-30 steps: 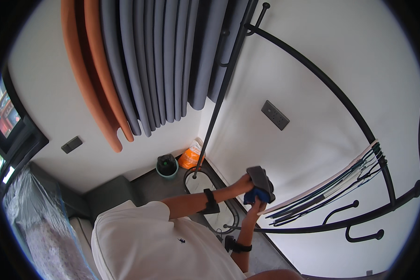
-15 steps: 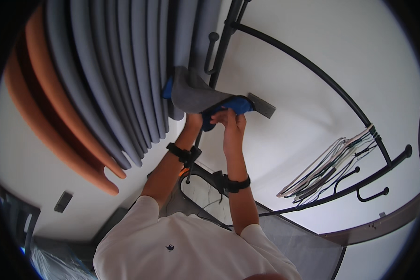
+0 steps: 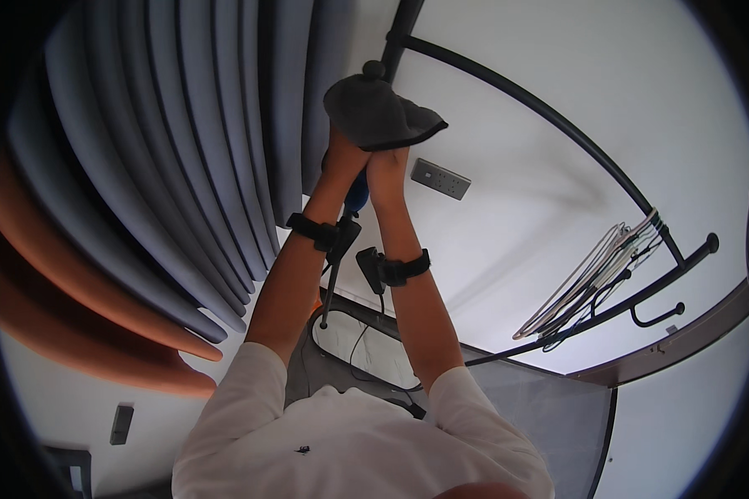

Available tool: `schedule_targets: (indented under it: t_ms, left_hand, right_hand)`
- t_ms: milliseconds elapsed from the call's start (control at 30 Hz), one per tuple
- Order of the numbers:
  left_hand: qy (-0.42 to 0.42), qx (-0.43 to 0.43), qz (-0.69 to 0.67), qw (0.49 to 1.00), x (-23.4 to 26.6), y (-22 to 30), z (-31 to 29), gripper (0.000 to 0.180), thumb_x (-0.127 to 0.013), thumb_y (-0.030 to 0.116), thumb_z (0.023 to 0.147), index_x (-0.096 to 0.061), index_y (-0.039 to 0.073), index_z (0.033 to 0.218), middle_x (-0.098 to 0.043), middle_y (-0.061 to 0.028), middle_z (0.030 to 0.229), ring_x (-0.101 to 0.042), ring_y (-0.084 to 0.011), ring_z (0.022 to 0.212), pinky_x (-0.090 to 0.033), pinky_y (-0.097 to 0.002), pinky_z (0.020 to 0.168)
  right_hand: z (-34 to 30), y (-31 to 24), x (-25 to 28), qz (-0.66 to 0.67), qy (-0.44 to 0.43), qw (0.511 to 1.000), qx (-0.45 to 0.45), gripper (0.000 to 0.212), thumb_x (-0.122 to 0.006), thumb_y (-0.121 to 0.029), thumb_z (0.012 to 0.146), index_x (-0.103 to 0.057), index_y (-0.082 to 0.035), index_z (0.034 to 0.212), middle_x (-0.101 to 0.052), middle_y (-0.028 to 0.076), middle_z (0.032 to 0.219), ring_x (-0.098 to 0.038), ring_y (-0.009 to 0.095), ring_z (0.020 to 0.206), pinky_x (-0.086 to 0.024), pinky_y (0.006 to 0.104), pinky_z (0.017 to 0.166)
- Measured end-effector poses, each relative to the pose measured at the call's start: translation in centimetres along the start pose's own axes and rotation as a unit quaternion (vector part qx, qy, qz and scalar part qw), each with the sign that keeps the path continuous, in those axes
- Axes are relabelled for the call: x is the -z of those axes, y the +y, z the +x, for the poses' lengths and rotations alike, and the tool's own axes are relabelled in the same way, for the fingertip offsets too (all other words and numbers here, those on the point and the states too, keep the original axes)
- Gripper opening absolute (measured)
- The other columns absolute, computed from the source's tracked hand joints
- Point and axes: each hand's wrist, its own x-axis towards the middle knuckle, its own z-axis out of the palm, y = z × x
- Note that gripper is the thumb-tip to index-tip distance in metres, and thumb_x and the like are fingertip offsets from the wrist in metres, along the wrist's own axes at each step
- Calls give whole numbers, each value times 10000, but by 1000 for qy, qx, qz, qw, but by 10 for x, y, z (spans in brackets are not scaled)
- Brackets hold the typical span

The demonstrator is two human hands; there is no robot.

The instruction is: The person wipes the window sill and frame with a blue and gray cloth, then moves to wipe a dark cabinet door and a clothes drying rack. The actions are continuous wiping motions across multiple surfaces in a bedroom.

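Observation:
Both my arms reach up toward a grey cloth cap (image 3: pixel 383 115) with a dark edge, raised against the black coat rack's round-ended hook (image 3: pixel 374 70). My left hand (image 3: pixel 343 162) is at the cap's underside, on its left. Beside it, almost touching, my right hand (image 3: pixel 388 170) meets the cap's lower edge. The cap hides the fingers of both hands, which appear closed on its rim. Between the wrists hangs a bit of blue cloth (image 3: pixel 356 196). Each forearm wears a black strap with a small box.
Long curved panels, grey (image 3: pixel 166 158) and orange (image 3: pixel 100 287), crowd the left. On the right, several wire hangers (image 3: pixel 587 283) hang from the black rack (image 3: pixel 549 115). A wall socket (image 3: pixel 441 179) sits just beyond my right hand. Lower down is an oval mirror (image 3: pixel 362 345).
My hands have lifted the cap up to the hook, and it now covers the hook's lower part. The blue lining has mostly turned out of sight. My view has shifted slightly.

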Motion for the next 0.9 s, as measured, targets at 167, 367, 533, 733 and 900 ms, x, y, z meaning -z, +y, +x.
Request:
schedule_targets:
  t_ms: [167,367,533,733,900]
  left_hand:
    - [51,-86,48,994,-20,-19,-23,583,-774,253,880,-522,12,1348,-597,-186,1297,-563,-345,1248,-419,-458,1066]
    - [-7,-55,-84,995,-24,-40,-49,575,-745,226,911,-492,19,1384,-573,-163,1314,-550,-302,1247,-416,-410,1082]
    - [-14,104,-154,982,-22,-59,-72,587,-721,216,932,-463,19,1422,-529,-154,1391,-510,-291,1315,-399,-406,1110]
    - [196,-122,231,945,-45,-68,-45,610,-705,203,924,-438,20,1440,-526,-170,1375,-528,-282,1283,-407,-371,1073]
    - [25,-10,-151,988,-12,-24,-10,631,-749,198,869,-454,33,1402,-463,-166,1462,-432,-315,1377,-334,-444,1123]
  right_hand:
    - [-12,50,19,-85,-9,992,96,335,-479,-30,992,-580,65,1298,-640,169,1295,-606,265,1165,-434,372,1041]
    - [-24,43,56,-146,-87,981,96,317,-579,-95,981,-604,39,1266,-623,166,1309,-569,289,1246,-407,410,1090]
    - [-10,58,69,-229,-106,960,124,315,-607,-133,980,-601,25,1253,-637,146,1245,-598,269,1169,-449,377,1025]
    - [78,51,73,-317,-80,909,258,320,-632,-167,976,-591,10,1240,-659,118,1148,-650,235,1044,-514,325,924]
    - [98,1,53,268,28,961,-60,342,-643,-197,993,-534,-17,1262,-650,88,1171,-645,231,1050,-530,359,949]
